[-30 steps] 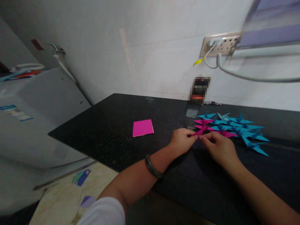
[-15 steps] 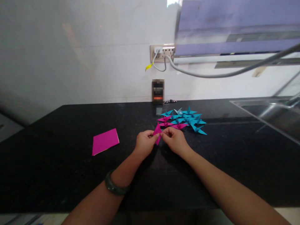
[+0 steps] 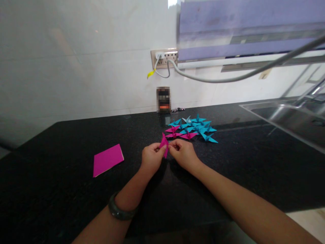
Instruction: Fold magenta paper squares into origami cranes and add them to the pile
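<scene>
Between my two hands is a folded piece of pink origami paper (image 3: 164,141), held upright just above the dark counter. My left hand (image 3: 153,156) pinches its left side, thumb in front. At its right edge, my right hand (image 3: 183,151) is closed with thumb and index finger pressed together on the paper's edge. Right behind the hands lie pink paper cranes (image 3: 189,135) and several blue paper cranes (image 3: 198,127), grouped close together. A stack of pink paper squares (image 3: 108,160) rests to the left of my left hand.
A black counter (image 3: 63,196) runs along a white wall. A blurred-out box (image 3: 164,100) stands against the wall, with a beaded string (image 3: 178,109) beside it. A steel sink (image 3: 291,118) is at the right. A grey cable (image 3: 223,81) hangs from the wall socket (image 3: 164,58).
The view has turned and tilted slightly, so the scene sits further left. Both hands keep their pinch on the pink paper, which appears a little more edge-on.
</scene>
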A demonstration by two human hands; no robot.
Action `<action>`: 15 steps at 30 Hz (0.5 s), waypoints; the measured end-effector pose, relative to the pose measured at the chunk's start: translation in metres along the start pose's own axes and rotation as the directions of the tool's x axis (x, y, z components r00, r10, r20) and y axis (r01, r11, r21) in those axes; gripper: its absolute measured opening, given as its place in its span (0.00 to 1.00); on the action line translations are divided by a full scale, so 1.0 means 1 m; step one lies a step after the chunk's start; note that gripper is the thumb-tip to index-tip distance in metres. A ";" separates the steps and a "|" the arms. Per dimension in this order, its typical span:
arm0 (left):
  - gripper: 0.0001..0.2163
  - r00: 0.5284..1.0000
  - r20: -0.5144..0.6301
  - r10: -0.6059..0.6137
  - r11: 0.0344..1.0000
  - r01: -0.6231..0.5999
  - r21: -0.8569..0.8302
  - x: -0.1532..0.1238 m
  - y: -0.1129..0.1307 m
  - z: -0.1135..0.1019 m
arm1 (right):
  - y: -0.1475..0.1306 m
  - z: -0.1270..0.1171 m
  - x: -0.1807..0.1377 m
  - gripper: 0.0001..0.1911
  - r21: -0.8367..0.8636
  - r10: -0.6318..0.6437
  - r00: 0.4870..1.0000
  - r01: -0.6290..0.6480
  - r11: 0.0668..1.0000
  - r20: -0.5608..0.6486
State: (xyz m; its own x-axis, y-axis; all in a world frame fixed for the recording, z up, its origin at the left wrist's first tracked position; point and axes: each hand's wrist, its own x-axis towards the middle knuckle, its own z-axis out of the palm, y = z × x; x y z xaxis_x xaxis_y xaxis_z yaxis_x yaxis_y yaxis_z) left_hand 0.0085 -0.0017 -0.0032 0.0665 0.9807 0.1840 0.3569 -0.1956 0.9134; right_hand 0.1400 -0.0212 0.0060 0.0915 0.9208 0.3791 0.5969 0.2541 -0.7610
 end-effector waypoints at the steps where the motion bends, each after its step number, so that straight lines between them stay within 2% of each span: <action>1: 0.12 1.000 -0.004 0.005 1.000 -0.005 -0.007 0.000 -0.001 0.000 | 0.000 0.000 0.000 0.06 0.013 0.008 1.000 -0.008 1.000 0.006; 4: 0.10 0.998 -0.017 0.067 0.998 -0.066 0.018 -0.002 0.001 0.000 | -0.001 0.000 0.000 0.06 0.027 0.057 0.998 -0.057 0.998 -0.017; 6: 0.08 0.987 -0.033 0.157 0.985 -0.154 0.076 -0.004 0.004 -0.001 | -0.002 0.002 -0.001 0.06 0.063 0.103 0.994 -0.101 0.993 -0.038; 8: 0.08 0.966 -0.035 0.257 0.959 -0.250 0.133 -0.005 0.006 -0.001 | -0.002 0.003 -0.001 0.06 0.141 0.164 0.986 -0.158 0.977 -0.036; 10: 0.08 0.949 -0.018 0.314 0.938 -0.307 0.160 -0.005 0.007 -0.002 | -0.003 0.004 -0.001 0.06 0.256 0.232 0.972 -0.230 0.939 0.023; 12: 0.08 0.958 -0.013 0.286 0.947 -0.280 0.155 -0.004 0.007 -0.001 | -0.004 0.005 0.000 0.06 0.369 0.259 0.958 -0.286 0.885 0.122; 15: 0.08 0.992 -0.016 0.128 0.990 -0.128 0.052 -0.002 0.004 0.000 | -0.001 0.004 0.004 0.06 0.467 0.228 0.954 -0.293 0.834 0.193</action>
State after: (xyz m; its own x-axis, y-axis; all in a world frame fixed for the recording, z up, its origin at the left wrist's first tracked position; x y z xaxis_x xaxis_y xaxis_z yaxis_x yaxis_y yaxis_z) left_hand 0.0101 -0.0042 0.0001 0.0969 0.9472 0.3056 0.3934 -0.3185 0.8625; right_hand 0.1360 -0.0165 0.0063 0.0698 0.9938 0.0870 0.0993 0.0799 -0.9918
